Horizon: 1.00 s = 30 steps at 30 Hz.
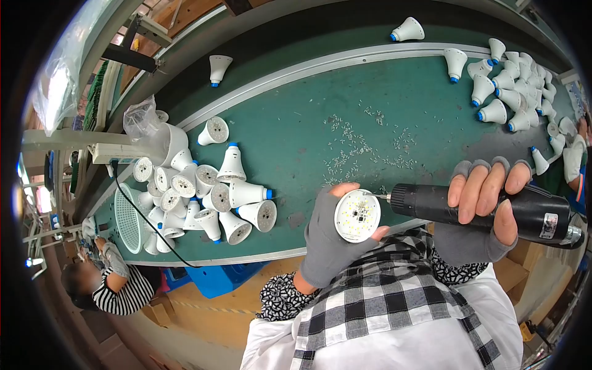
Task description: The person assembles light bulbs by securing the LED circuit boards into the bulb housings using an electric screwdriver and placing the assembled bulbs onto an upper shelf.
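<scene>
Over the near edge of the green worktop, the left hand grips in its fingers a white bulb, its round face yellow-dotted; the right hand's fingers clasp a black screwdriver touching its rim. Pale bits speckle the worktop's flat middle between bulb heaps.
</scene>
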{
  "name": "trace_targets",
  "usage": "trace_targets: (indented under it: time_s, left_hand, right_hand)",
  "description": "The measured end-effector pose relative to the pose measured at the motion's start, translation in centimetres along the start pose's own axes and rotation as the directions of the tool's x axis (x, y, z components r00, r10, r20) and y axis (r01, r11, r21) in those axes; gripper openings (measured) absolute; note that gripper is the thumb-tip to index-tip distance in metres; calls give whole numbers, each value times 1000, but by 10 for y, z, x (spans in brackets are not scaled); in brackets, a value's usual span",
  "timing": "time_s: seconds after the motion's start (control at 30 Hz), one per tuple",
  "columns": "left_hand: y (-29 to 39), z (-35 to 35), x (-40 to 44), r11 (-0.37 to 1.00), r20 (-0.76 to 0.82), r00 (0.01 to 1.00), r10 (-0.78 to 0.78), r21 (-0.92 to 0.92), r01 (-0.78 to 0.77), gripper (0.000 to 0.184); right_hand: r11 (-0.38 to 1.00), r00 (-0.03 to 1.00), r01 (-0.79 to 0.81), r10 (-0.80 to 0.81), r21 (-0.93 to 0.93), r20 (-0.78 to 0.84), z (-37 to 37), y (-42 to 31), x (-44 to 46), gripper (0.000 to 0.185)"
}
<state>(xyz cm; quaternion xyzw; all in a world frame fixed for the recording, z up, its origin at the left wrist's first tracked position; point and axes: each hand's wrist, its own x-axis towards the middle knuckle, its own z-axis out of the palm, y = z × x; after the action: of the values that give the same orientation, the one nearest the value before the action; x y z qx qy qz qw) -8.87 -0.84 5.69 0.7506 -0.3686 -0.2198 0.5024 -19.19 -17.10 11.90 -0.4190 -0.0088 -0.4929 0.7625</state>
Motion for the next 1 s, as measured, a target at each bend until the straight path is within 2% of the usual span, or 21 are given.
trace_targets:
  time_s: [0.07, 0.37, 0.47, 0.57, 0.67, 0.73, 0.77, 0.8, 0.83, 0.9, 1.0]
  left_hand:
    - [2, 0, 0, 1000, 7, 1000, -13, 10, 13, 70]
    - [1, 2, 3, 999, 44, 999, 2, 45, -4, 66]
    - [2, 3, 5, 997, 70, 995, -72, -3, 72, 64]
    - [-4, 6, 8, 997, 44, 999, -5, 72, 2, 68]
    - [-1, 2, 12, 992, 108, 987, -116, -32, 120, 70]
    - [-11, -5, 16, 958, 88, 981, -172, -218, 187, 73]
    - [-20, -10, 17, 926, 80, 976, -202, -309, 217, 74]
    - [-38, -15, 18, 790, 151, 945, -289, -521, 324, 80]
    - [-43, -24, 20, 720, 209, 920, -331, -574, 390, 78]
    - [-65, -24, 21, 513, 344, 886, -311, -724, 461, 77]
    - [-56, -12, 33, 317, 413, 857, -309, -805, 502, 85]
  right_hand:
    - [999, 1000, 2, -3, 37, 21, -6, 2, -1, 25]
    - [994, 993, -106, 107, -33, 56, 0, 1, 5, 26]
    - [984, 983, -155, 163, -84, 87, 2, 6, 9, 28]
    - [976, 977, -183, 194, -115, 88, -1, 10, 10, 29]
    - [983, 984, -176, 175, -53, -21, -3, 13, 15, 27]
    - [994, 987, -100, 93, -44, -133, -10, 16, 24, 22]
    - [999, 979, -31, 21, -44, -203, -18, 20, 28, 20]
    - [999, 968, -5, -6, -44, -250, -32, 25, 32, 18]
    - [999, 954, 19, -31, -44, -297, -44, 32, 35, 17]
    - [985, 929, 2, -66, -175, -364, -59, 52, 40, 17]
    - [952, 905, -34, -99, -303, -414, -68, 73, 42, 16]
